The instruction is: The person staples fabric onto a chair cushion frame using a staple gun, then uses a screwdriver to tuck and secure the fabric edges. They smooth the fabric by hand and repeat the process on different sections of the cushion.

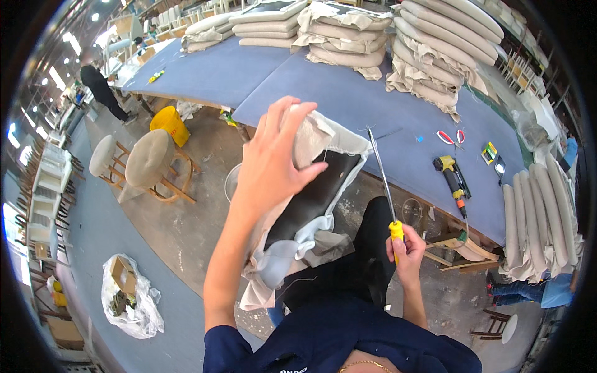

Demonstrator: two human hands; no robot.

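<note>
An upholstered seat cushion (314, 189) rests tilted against my lap, its dark underside showing. Beige fabric and a pale lining hang loose around its edges. My left hand (268, 152) grips its left edge, fingers curled over the fabric and thumb toward the dark board. In my right hand (407, 252) is a screwdriver (396, 230) with a yellow handle and a long metal shaft. It points away from me, and its tip appears beside the cushion's far right corner. Thin threads show around the tip; whether it touches the cushion I cannot tell.
On the blue-grey table (273, 81) lie a yellow-black staple gun (453, 177) with a hose and red-handled scissors (451, 138). Cushion stacks (345, 43) line its far side. To the left stand stools (149, 158), a yellow bucket (169, 124) and a plastic bag (134, 304); a person (102, 90) stands beyond.
</note>
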